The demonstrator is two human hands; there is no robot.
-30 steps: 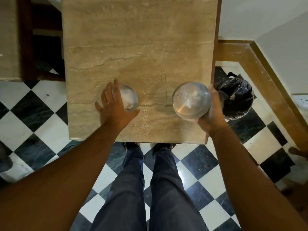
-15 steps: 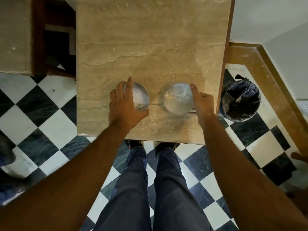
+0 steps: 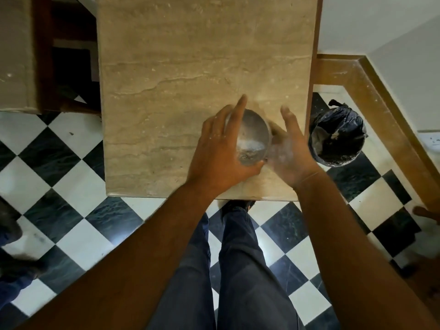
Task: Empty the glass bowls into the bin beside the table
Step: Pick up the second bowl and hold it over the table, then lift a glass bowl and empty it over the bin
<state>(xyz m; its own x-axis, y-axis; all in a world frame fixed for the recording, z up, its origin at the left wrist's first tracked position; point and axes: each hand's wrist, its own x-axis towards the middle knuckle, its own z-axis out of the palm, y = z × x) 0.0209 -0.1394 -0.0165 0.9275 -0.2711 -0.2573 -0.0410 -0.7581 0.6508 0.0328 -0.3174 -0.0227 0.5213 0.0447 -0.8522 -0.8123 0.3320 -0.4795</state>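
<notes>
A glass bowl with white powder in its bottom is tilted over the marble table, near the front right corner. My left hand grips it from the left side. My right hand is flat and spread against the bowl's right side, with white dust on the palm. A hazy patch lies between the bowl and that palm; I cannot tell whether a second glass bowl is there. The bin, lined with a black bag, stands on the floor just right of the table.
The floor is black and white checkered tile. My legs stand at the table's front edge. A wooden skirting and a white wall run behind the bin. A second stone-topped piece of furniture sits at the left.
My right hand set its empty bowl down on the table and let go. My left hand picked up the powder bowl, carried it right and tilted it; my right hand now meets it.
</notes>
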